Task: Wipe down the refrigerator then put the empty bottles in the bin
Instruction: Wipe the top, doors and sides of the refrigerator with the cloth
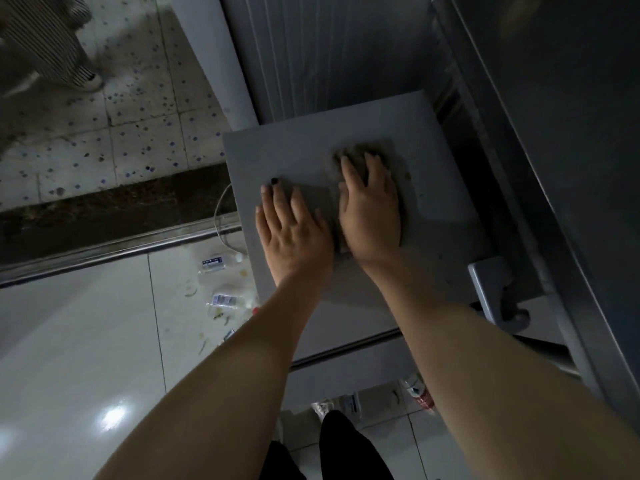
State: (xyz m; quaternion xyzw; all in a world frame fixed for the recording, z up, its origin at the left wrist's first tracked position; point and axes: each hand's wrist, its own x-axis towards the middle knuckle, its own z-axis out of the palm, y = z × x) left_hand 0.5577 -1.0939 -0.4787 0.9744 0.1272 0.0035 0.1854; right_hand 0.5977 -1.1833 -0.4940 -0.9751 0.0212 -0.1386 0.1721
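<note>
I look down on the flat grey top of the refrigerator (pixel 294 150). A grey cloth (pixel 360 152) lies on it, mostly hidden under my right hand (pixel 369 209), which presses it flat with straight fingers. My left hand (pixel 294 233) lies flat on the bare top just to the left, fingers spread. Empty clear bottles with blue labels (pixel 212 264) (pixel 223 301) lie on the white floor tiles left of the refrigerator. A bottle with a red label (pixel 417 393) lies on the floor near the refrigerator's front.
A dark cabinet or door (pixel 554 133) stands close on the right, with a grey hinge bracket (pixel 495 289) at the top's right corner. A white cable (pixel 221 216) hangs at the left edge. A metal threshold (pixel 104 251) crosses the floor; a person in striped trousers (pixel 52 39) stands far left.
</note>
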